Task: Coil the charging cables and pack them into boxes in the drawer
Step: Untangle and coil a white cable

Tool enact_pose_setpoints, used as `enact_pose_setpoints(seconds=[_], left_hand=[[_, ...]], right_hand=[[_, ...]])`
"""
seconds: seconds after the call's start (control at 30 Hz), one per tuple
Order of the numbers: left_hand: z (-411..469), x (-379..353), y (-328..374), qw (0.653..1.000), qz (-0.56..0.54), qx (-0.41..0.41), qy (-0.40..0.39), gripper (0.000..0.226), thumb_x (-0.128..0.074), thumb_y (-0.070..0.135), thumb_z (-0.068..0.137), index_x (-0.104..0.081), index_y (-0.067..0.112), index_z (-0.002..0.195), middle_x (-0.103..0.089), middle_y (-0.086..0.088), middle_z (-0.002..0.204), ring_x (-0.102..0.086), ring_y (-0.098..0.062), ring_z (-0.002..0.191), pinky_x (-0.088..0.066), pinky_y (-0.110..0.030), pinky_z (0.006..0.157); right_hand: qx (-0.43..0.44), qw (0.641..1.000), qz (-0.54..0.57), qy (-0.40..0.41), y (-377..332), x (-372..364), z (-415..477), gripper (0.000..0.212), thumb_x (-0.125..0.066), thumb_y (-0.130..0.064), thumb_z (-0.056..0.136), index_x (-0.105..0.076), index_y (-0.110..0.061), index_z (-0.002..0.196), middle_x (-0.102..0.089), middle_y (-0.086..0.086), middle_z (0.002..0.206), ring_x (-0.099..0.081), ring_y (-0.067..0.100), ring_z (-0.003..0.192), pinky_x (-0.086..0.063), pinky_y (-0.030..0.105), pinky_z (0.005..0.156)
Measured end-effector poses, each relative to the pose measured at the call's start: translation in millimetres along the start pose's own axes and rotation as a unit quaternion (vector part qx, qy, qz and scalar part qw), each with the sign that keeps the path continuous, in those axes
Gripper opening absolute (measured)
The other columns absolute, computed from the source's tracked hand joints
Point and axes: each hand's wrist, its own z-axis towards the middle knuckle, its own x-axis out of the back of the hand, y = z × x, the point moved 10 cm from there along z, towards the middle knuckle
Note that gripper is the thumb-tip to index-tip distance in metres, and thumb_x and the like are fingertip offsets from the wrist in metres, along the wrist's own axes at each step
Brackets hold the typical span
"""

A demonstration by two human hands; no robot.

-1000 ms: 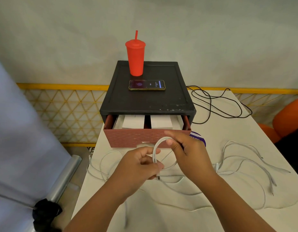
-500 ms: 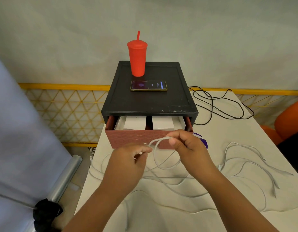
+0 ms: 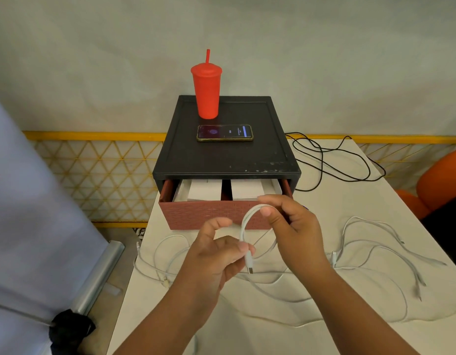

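A white charging cable (image 3: 245, 226) forms a small loop in the air in front of the drawer. My right hand (image 3: 291, 226) pinches the top of the loop between thumb and forefinger. My left hand (image 3: 216, 254) pinches the loop's lower end near the plug, index finger lifted. The rest of this cable trails onto the white table (image 3: 324, 329). The red drawer (image 3: 209, 213) stands pulled out of a black cabinet (image 3: 221, 157), with white boxes (image 3: 205, 189) inside. More white cables (image 3: 375, 254) lie loose on the table to the right, and others (image 3: 157, 257) to the left.
A red tumbler with a straw (image 3: 206, 90) and a phone (image 3: 224, 133) sit on the cabinet top. A black cable (image 3: 334, 160) lies coiled behind on the right. Orange seats (image 3: 442, 180) stand beyond the table's right edge. A yellow rail runs along the wall.
My left hand dropped from the top of the loop and now pinches its lower end by the plug. My right hand kept its pinch at the top. The loop hangs taller.
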Motion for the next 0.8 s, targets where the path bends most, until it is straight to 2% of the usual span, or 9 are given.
enact_pose_setpoints(seconds=[0.13, 0.2, 0.27, 0.37, 0.5, 0.57, 0.67, 0.73, 0.8], left_hand=[[3.2, -1.3, 3.2, 0.994, 0.094, 0.014, -0.054, 0.042, -0.043, -0.008, 0.086, -0.071, 0.019, 0.069, -0.06, -0.001, 0.06, -0.059, -0.005, 0.059, -0.05, -0.018, 0.061], [5.1, -4.1, 5.2, 0.992, 0.098, 0.03, -0.075, 0.034, -0.049, -0.002, 0.08, -0.069, 0.018, 0.061, -0.057, 0.0, 0.059, -0.056, -0.007, 0.059, -0.048, -0.02, 0.063], [8.2, -6.3, 5.4, 0.993, 0.045, 0.051, -0.094, 0.016, -0.054, 0.009, 0.075, -0.065, 0.011, 0.065, -0.054, -0.004, 0.061, -0.053, -0.013, 0.061, -0.046, -0.026, 0.066], [9.2, -15.6, -1.0, 0.979, -0.076, 0.114, -0.151, 0.022, -0.058, 0.025, 0.073, -0.059, 0.01, 0.057, -0.053, -0.004, 0.057, -0.054, -0.014, 0.053, -0.05, -0.026, 0.058], [4.6, -32.8, -6.8, 0.926, -0.212, 0.18, -0.256, 0.023, -0.068, 0.025, 0.079, -0.059, 0.011, 0.064, -0.034, 0.004, 0.04, -0.031, -0.006, 0.036, -0.041, -0.018, 0.039], [3.5, -36.0, 1.4, 0.905, -0.265, 0.157, -0.293, 0.026, -0.054, 0.025, 0.092, -0.065, 0.002, 0.091, -0.033, 0.002, 0.047, -0.031, -0.008, 0.042, -0.045, -0.02, 0.046], [16.7, -9.5, 13.3, 0.932, -0.263, 0.067, -0.239, 0.043, -0.032, 0.024, 0.101, -0.049, -0.004, 0.128, -0.052, -0.007, 0.062, -0.051, -0.015, 0.057, -0.051, -0.028, 0.075], [17.5, 12.5, 28.4, 0.955, -0.241, -0.005, -0.171, 0.047, -0.025, 0.024, 0.102, -0.033, -0.004, 0.139, -0.063, -0.014, 0.083, -0.061, -0.023, 0.08, -0.038, -0.034, 0.105], [20.2, 10.6, 45.2, 0.952, -0.255, -0.062, -0.158, 0.046, -0.041, 0.02, 0.096, -0.038, -0.003, 0.136, -0.066, -0.012, 0.088, -0.064, -0.023, 0.089, -0.036, -0.039, 0.108]], right_hand=[[-0.052, 0.997, 0.053, -0.029, -0.3, -3.6, 4.6, 0.025, -0.06, -0.005, 0.086, -0.066, -0.029, 0.082, -0.067, -0.027, 0.07, -0.061, -0.007, 0.068, -0.044, 0.005, 0.057], [-0.072, 0.992, 0.076, -0.065, -0.3, -9.7, 7.0, 0.021, -0.062, -0.004, 0.084, -0.069, -0.023, 0.08, -0.068, -0.021, 0.067, -0.06, -0.006, 0.062, -0.043, 0.006, 0.054], [-0.077, 0.986, 0.08, -0.122, -1.5, -20.0, 6.7, 0.019, -0.064, -0.002, 0.081, -0.071, -0.019, 0.08, -0.069, -0.016, 0.068, -0.062, -0.003, 0.065, -0.047, 0.009, 0.06], [-0.063, 0.98, 0.072, -0.177, -4.0, -32.9, 2.4, 0.013, -0.064, -0.004, 0.081, -0.073, -0.012, 0.086, -0.073, -0.004, 0.076, -0.068, 0.009, 0.077, -0.053, 0.019, 0.073], [-0.022, 0.981, 0.047, -0.186, -6.8, -36.0, 0.0, 0.02, -0.061, -0.025, 0.087, -0.071, -0.014, 0.099, -0.073, 0.0, 0.093, -0.067, 0.011, 0.088, -0.05, 0.019, 0.077], [-0.03, 0.982, 0.028, -0.182, -0.9, -31.0, -1.6, 0.032, -0.053, -0.046, 0.085, -0.07, -0.024, 0.103, -0.071, 0.001, 0.095, -0.063, 0.007, 0.081, -0.049, 0.019, 0.07], [-0.043, 0.982, -0.106, -0.151, 14.1, -11.9, -1.3, 0.018, -0.05, -0.045, 0.088, -0.066, -0.041, 0.096, -0.067, -0.005, 0.078, -0.052, 0.003, 0.062, -0.045, 0.024, 0.06], [-0.036, 0.962, -0.221, -0.159, 21.8, -5.5, -3.2, 0.016, -0.052, -0.032, 0.092, -0.066, -0.037, 0.087, -0.055, -0.009, 0.059, -0.048, 0.007, 0.056, -0.039, 0.021, 0.054], [-0.021, 0.94, -0.284, -0.19, 24.6, -11.6, -9.7, 0.018, -0.051, -0.028, 0.093, -0.068, -0.021, 0.092, -0.05, -0.009, 0.057, -0.046, 0.008, 0.055, -0.036, 0.023, 0.054]])
